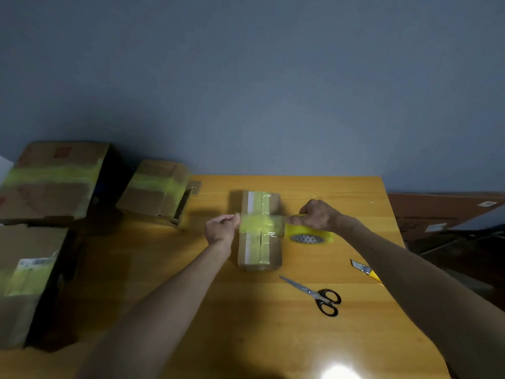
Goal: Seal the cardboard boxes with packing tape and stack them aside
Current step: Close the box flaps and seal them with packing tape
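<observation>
Yellow tape strip stretched across a small cardboard box in the middle of the surface.
The left hand has its grip pinching the strip's free end just beside the box's left edge. The right hand has its grip curled round the tape roll, just beside the box's right side. Scissors and a utility knife lie nearer the person, to the right. Larger taped boxes stand at the left.

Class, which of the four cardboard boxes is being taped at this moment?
The small box mid-table: the left hand pinches the tape strip stretched across it and the right hand holds the yellow roll. The three boxes to the left are untouched.
</observation>
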